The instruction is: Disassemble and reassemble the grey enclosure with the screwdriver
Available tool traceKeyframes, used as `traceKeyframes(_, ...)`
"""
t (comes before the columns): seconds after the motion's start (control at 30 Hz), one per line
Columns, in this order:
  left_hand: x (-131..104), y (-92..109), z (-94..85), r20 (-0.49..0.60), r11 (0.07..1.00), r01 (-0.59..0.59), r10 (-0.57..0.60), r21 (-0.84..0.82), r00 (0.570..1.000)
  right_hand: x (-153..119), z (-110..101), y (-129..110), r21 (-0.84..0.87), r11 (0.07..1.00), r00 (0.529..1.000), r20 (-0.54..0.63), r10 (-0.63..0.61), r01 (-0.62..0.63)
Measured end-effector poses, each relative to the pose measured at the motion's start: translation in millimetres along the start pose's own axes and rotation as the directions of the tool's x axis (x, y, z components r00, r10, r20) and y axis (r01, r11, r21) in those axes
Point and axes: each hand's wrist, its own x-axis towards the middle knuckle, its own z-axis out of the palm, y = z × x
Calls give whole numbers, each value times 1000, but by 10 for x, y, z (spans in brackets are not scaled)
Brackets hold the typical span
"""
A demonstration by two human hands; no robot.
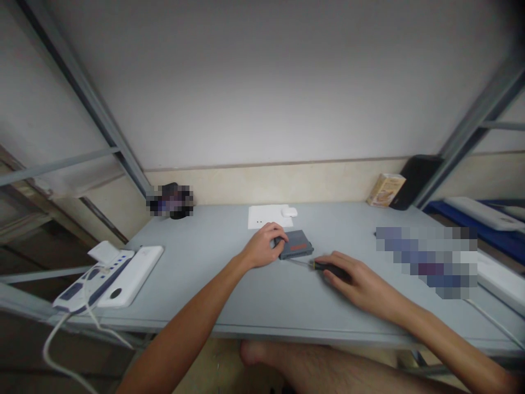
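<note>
A small flat dark grey metal box [296, 244] with red lettering on top and a vented front edge lies mid-table. My left hand [266, 246] grips its left end, thumb at the front and fingers curled over the side. Close to the box's front right, my right hand [351, 275] is closed around the dark handle of a screwdriver [318, 266]. The screwdriver's thin metal shaft points left, along the front edge of the box. Whether its tip touches the box I cannot tell. Behind the box is a white sheet [262, 213] with two tiny dark specks on it.
A small white case [289, 212] rests on the sheet. To the left are a power strip [94, 282] with cables and a white power bank [133, 275]. A yellow carton [385, 190] and a black case [416, 180] stand back right. Blurred-out items lie at both sides.
</note>
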Motion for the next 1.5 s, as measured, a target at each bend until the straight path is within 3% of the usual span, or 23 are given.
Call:
traceKeyframes(0.6, -4, 27, -36, 27, 1000, -5, 5, -2, 1000, -15, -33, -18, -5, 1000, 1000, 27, -13, 13)
traceKeyframes(1.1, 7, 38, -37, 18, 993, 19, -17, -119, 1000, -48, -63, -71, -48, 998, 998, 56, -26, 29)
traceKeyframes(1.33, 35, 108, -114, 120, 982, 42, -19, -185, 993, -18, -167, 39, -34, 999, 996, -95, -5, 2)
traceKeyframes(1.5, 43, 85, -56, 57, 987, 28, -19, -155, 998, -16, -158, 124, -37, 999, 992, -128, -2, -3)
